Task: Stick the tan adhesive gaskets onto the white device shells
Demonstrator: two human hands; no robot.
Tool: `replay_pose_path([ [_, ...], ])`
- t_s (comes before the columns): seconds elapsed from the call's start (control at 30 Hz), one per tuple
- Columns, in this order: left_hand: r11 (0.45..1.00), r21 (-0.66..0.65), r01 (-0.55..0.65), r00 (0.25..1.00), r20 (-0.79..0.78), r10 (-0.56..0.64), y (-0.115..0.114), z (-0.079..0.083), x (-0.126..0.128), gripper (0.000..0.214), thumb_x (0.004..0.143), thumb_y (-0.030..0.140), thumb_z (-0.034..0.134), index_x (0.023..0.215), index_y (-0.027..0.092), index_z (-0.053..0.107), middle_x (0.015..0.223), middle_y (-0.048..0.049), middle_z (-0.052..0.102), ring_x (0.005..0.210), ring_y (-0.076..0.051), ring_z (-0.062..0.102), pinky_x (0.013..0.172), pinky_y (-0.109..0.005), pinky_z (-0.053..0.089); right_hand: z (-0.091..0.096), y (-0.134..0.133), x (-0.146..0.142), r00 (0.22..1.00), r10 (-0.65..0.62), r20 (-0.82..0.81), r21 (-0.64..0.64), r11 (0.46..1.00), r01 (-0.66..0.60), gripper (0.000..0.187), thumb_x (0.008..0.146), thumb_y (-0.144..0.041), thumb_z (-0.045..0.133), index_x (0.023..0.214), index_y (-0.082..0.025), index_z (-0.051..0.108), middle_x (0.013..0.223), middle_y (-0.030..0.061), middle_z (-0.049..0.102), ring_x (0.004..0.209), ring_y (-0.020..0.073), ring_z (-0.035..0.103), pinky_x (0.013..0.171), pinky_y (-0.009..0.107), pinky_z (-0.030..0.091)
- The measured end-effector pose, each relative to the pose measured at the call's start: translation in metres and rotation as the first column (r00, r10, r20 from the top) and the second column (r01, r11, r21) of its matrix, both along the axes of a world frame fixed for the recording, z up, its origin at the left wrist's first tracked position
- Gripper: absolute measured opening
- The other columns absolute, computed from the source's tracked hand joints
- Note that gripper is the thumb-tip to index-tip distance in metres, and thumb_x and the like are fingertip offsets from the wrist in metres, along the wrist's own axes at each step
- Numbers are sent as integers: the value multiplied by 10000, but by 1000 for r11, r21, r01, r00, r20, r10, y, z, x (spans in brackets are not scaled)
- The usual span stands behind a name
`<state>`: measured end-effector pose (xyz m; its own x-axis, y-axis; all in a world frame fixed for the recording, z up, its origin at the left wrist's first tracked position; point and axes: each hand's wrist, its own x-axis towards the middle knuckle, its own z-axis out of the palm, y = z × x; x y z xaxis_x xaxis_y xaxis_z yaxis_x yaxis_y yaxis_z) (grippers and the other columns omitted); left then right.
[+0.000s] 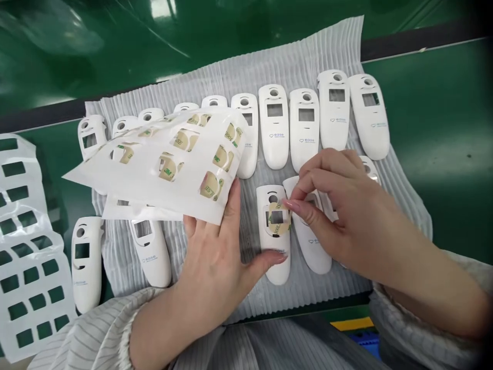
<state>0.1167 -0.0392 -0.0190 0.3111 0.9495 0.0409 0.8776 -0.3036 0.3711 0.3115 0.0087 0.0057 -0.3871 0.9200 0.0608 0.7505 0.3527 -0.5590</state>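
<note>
The left hand (215, 257) is holding a bent sheet of tan adhesive rings (173, 159) at the lower edge, and its thumb reaches toward the casing. The right hand (342, 216) is in a narrow pinch on one ring (278, 218). This ring lies around the window of a white casing (274, 270), in the lower row near the middle of the frame, and the fingertips touch it.

More casings (304, 128) lie in two rows on a pleated white cloth (246, 67), and the cloth is on a green table (435, 128). The sheet covers part of several casings at the left side. The right hand covers others at the right. A white sheet with square holes (26, 246) lies at the left edge of the frame.
</note>
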Motion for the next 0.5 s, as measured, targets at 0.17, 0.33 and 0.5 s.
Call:
replay_pose_path([
  [0.17,999,27,46,999,-12,-46,-1,0,-1,975,792,643,606,1482,68,226,1492,-259,368,1442,-359,242,1141,-560,199,1,-3,-1,998,53,25,98,994,-55,133,865,-132,536,785,-229,489,864,67,510,860,266,488,758,434,394],
  [0.33,998,15,57,998,-6,-57,1,0,-3,973,791,659,595,1475,58,252,1470,-262,398,1422,-377,280,1136,-575,197,-1,-1,0,995,96,4,94,991,-96,116,865,-142,546,790,-222,505,860,69,511,852,257,478,762,445,380],
  [0.5,998,1,58,998,4,-58,0,1,-4,945,803,654,584,1478,84,250,1466,-250,409,1406,-376,313,1129,-587,225,-3,0,-1,994,110,9,84,990,-110,112,863,-149,556,775,-207,518,865,83,513,854,252,463,722,415,370],
])
